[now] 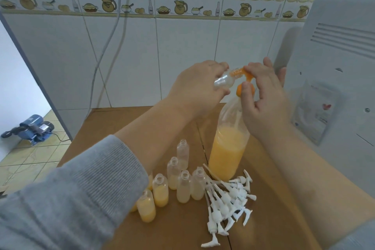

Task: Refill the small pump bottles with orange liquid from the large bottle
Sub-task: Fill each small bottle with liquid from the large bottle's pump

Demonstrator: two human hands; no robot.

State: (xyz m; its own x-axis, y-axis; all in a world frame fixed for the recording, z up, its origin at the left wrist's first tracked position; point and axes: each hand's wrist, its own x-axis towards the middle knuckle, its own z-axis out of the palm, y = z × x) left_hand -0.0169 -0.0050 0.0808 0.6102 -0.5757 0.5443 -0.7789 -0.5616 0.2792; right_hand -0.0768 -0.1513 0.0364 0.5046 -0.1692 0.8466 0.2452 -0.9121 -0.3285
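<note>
Orange pump (246, 79) under R hand (261, 97) — small bottle (225, 80) tilted in L hand (194, 87)

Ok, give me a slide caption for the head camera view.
Left hand tips a small bottle to the large bottle's orange pump, worked by the right hand.

A home kitchen is indicated by white wall tiles (182, 50), a decorative border (142, 7) printed with jugs and bowls at the far wall, and a white appliance (341, 63) at right.
</note>
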